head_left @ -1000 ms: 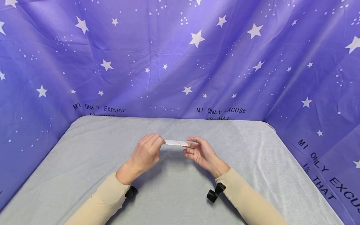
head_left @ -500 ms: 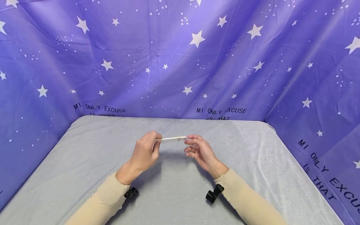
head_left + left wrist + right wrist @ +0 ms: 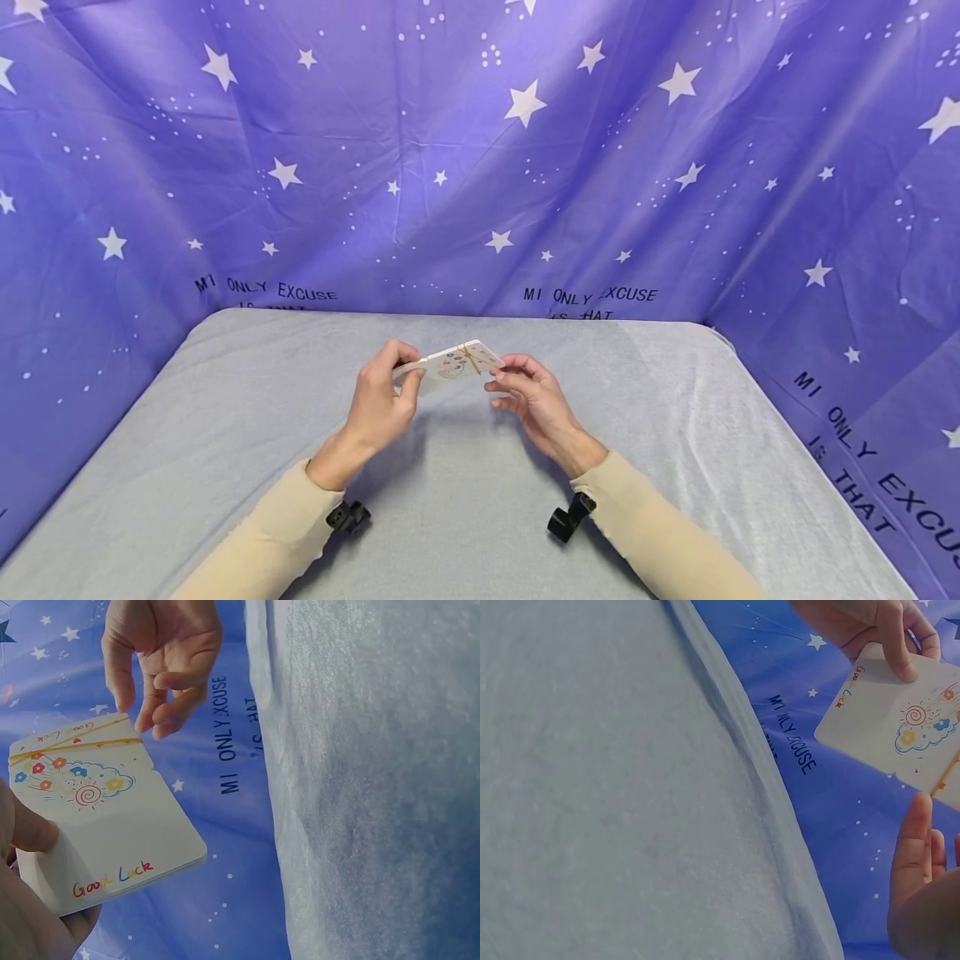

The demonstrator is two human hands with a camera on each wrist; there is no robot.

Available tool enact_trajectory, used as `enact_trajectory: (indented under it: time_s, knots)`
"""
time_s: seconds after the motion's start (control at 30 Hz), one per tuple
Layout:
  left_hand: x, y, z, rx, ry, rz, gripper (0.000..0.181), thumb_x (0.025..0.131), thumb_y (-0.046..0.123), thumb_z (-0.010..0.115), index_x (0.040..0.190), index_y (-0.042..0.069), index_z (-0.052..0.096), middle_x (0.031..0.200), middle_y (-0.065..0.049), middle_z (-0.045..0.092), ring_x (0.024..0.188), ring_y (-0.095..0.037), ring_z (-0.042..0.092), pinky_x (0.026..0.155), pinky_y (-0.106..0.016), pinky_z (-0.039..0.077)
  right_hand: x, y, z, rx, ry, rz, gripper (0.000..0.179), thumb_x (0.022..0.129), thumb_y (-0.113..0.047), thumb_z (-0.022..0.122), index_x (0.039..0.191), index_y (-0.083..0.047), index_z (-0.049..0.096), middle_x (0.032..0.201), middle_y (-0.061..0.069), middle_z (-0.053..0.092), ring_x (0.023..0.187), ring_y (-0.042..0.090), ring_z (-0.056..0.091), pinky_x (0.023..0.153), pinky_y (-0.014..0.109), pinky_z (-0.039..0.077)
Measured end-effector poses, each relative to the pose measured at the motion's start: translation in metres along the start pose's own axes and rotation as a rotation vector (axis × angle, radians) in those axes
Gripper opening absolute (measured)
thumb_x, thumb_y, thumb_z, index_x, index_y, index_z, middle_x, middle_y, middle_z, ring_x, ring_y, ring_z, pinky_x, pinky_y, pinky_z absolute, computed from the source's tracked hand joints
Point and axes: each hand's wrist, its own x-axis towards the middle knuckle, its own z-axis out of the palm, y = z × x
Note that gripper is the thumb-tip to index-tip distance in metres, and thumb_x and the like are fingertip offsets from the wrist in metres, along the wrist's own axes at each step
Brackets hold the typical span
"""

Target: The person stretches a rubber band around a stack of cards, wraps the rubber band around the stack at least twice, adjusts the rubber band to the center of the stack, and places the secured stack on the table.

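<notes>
A small white notebook (image 3: 450,363) with rounded corners is held in the air over the table. In the left wrist view its cover shows "Good Luck", flowers, a cloud and a sun. A tan rubber band (image 3: 97,744) wraps its far end, crossing over itself. My left hand (image 3: 382,396) pinches the other end, thumb on the cover and fingers behind. My right hand (image 3: 536,400) is beside the banded end, fingers loosely bent, with a fingertip at the corner; whether it touches I cannot tell.
A grey cloth covers the table (image 3: 480,517) beneath both hands. Purple curtains (image 3: 450,167) with white stars and black lettering stand behind and at the sides. Black wrist cameras (image 3: 348,517) are strapped at both beige sleeves (image 3: 660,525).
My left hand has turned the notebook from nearly edge-on, so its printed cover now shows and its far edge sits higher. The right hand has barely moved.
</notes>
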Motion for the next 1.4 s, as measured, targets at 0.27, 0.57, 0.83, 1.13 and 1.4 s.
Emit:
enact_trajectory:
  time_s: [0.27, 0.57, 0.83, 1.13, 1.4]
  knots:
    - [-0.001, 0.001, 0.001, -0.027, -0.002, -0.028, 0.022, 0.075, -0.014, 0.064, 0.089, 0.000, 0.055, 0.080, -0.009, 0.061, 0.074, -0.020, 0.063, 0.068, -0.035, 0.053, 0.001, 0.002, 0.001, -0.003, -0.006, -0.076, 0.022, 0.086, 0.008, 0.059, 0.101, -0.008, 0.057, 0.095, 0.008, 0.061, 0.086, 0.019, 0.063, 0.072, 0.031, 0.054]
    - [0.005, 0.018, -0.003, -0.055, 0.006, -0.056, 0.022, 0.072, -0.019, 0.062, 0.086, -0.005, 0.053, 0.076, -0.016, 0.059, 0.068, -0.025, 0.060, 0.065, -0.040, 0.052, 0.000, 0.003, 0.003, -0.013, -0.005, -0.089, 0.013, 0.089, 0.004, 0.059, 0.093, -0.009, 0.058, 0.094, 0.007, 0.062, 0.087, 0.020, 0.065, 0.073, 0.032, 0.054]
    - [0.014, 0.040, -0.008, -0.061, -0.005, -0.091, 0.023, 0.071, -0.024, 0.061, 0.085, -0.009, 0.050, 0.074, -0.019, 0.058, 0.064, -0.030, 0.059, 0.059, -0.040, 0.049, -0.001, 0.003, 0.003, 0.002, -0.029, -0.100, 0.011, 0.093, 0.002, 0.056, 0.093, -0.009, 0.055, 0.093, 0.008, 0.068, 0.087, 0.021, 0.067, 0.072, 0.033, 0.055]
    - [0.004, 0.016, 0.000, -0.112, -0.027, -0.233, 0.022, 0.075, -0.019, 0.063, 0.088, -0.005, 0.052, 0.074, -0.017, 0.059, 0.065, -0.025, 0.058, 0.059, -0.034, 0.047, -0.002, 0.002, 0.006, -0.042, 0.006, -0.166, 0.012, 0.092, 0.003, 0.055, 0.093, -0.009, 0.053, 0.091, 0.006, 0.069, 0.084, 0.018, 0.067, 0.074, 0.031, 0.055]
    - [-0.001, 0.003, -0.001, -0.104, -0.086, -0.365, 0.022, 0.075, -0.009, 0.064, 0.086, 0.003, 0.051, 0.077, -0.011, 0.062, 0.067, -0.017, 0.057, 0.062, -0.031, 0.046, -0.003, 0.001, 0.009, -0.051, 0.007, -0.246, 0.011, 0.091, 0.005, 0.056, 0.092, -0.004, 0.051, 0.087, 0.008, 0.063, 0.080, 0.020, 0.066, 0.079, 0.038, 0.055]
